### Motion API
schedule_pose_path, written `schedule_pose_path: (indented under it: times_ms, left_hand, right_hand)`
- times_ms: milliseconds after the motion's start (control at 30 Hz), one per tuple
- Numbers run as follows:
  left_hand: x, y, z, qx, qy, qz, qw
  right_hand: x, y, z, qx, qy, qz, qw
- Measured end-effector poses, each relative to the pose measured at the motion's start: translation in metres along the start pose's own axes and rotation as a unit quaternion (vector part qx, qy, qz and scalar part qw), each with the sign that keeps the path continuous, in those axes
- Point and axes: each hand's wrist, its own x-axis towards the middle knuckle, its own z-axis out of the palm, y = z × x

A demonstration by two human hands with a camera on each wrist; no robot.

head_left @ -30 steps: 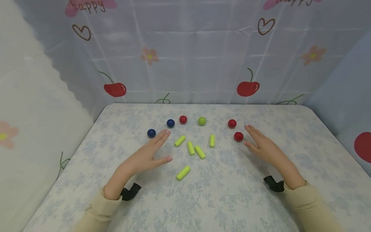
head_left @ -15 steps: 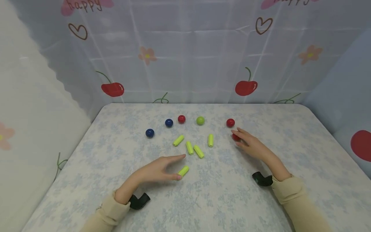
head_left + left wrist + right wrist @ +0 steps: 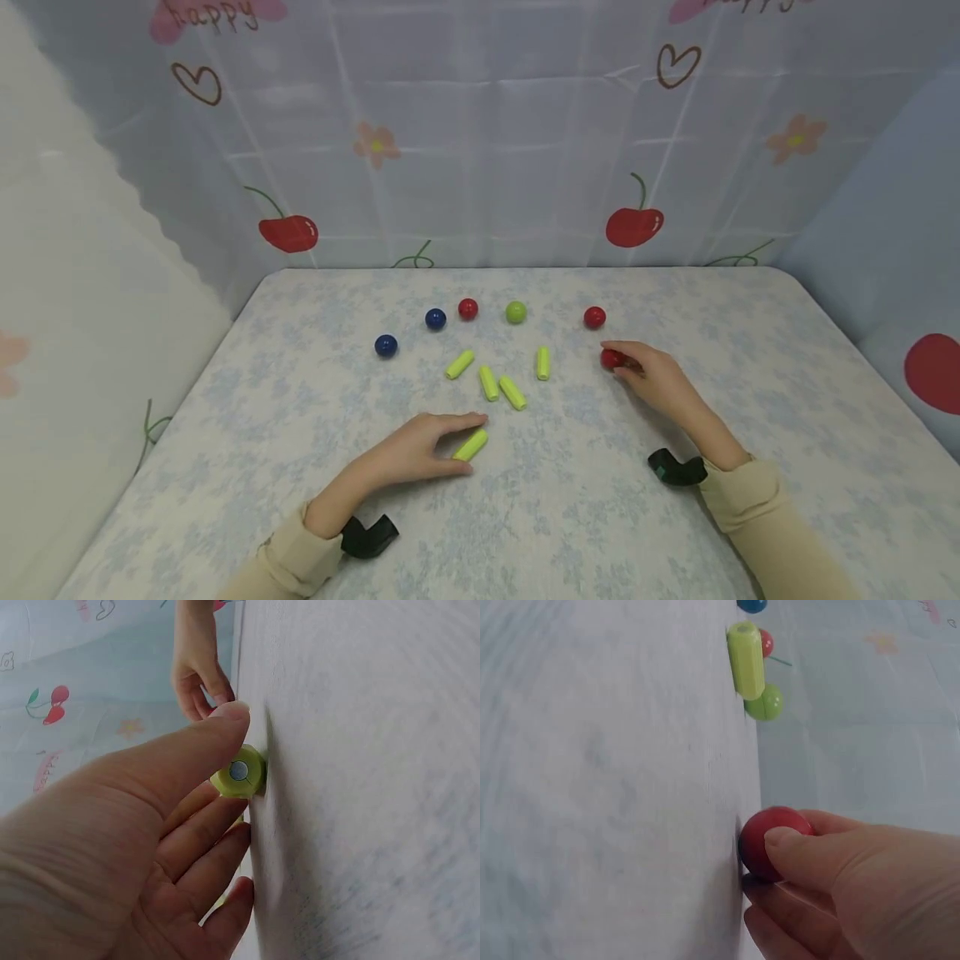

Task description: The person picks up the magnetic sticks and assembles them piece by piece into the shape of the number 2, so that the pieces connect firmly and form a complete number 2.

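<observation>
My left hand [image 3: 420, 450] spreads thumb and fingers around a short yellow-green hexagonal rod [image 3: 471, 446] lying on the table. Gaps show on both sides of the rod in the head view. Its end, with a round grey inset, faces the left wrist view, where the thumb [image 3: 217, 724] overlaps the rod's upper part. My right hand [image 3: 660, 383] pinches a glossy red ball [image 3: 769, 840] between thumb and fingers, low at the tabletop. Another red ball [image 3: 595, 317] sits just behind that hand.
Several more yellow-green rods, one of them upright-pointing [image 3: 543, 363], lie mid-table. Behind them are two blue balls [image 3: 386, 346], a red ball [image 3: 468, 309] and a green ball [image 3: 516, 312]. A printed curtain [image 3: 480, 167] hangs at the table's [image 3: 315, 500] far edge.
My left hand has come down toward the front and right, around the nearest rod. The right hand has moved left and now pinches the nearer red ball.
</observation>
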Motion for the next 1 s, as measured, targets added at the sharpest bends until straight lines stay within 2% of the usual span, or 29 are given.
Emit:
schedule_pose_path:
  times_ms: [133, 267, 400, 700, 867, 1000]
  left_hand:
    - [0.001, -0.002, 0.0, 0.008, 0.01, 0.004, 0.9999]
    - [0.003, -0.003, -0.001, 0.013, 0.043, 0.008, 0.999]
    - [0.004, -0.003, -0.001, 0.017, 0.076, 0.009, 0.9969]
    - [0.008, -0.003, 0.005, 0.033, 0.129, 0.006, 0.9911]
    - [0.008, -0.003, 0.011, 0.032, 0.139, 0.004, 0.9898]
    - [0.008, -0.003, 0.014, 0.027, 0.146, -0.001, 0.9889]
  right_hand:
    - [-0.002, 0.001, 0.004, -0.006, 0.037, 0.002, 0.9993]
    - [-0.003, 0.001, 0.006, -0.012, 0.067, 0.0, 0.9977]
    - [-0.001, 0.002, 0.006, -0.013, 0.079, -0.005, 0.9968]
    - [0.002, -0.004, 0.008, 0.009, 0.066, 0.01, 0.9977]
    - [-0.005, -0.024, 0.009, 0.033, 0.036, 0.017, 0.9987]
    - [-0.014, -0.044, 0.014, 0.07, 0.026, -0.011, 0.9971]
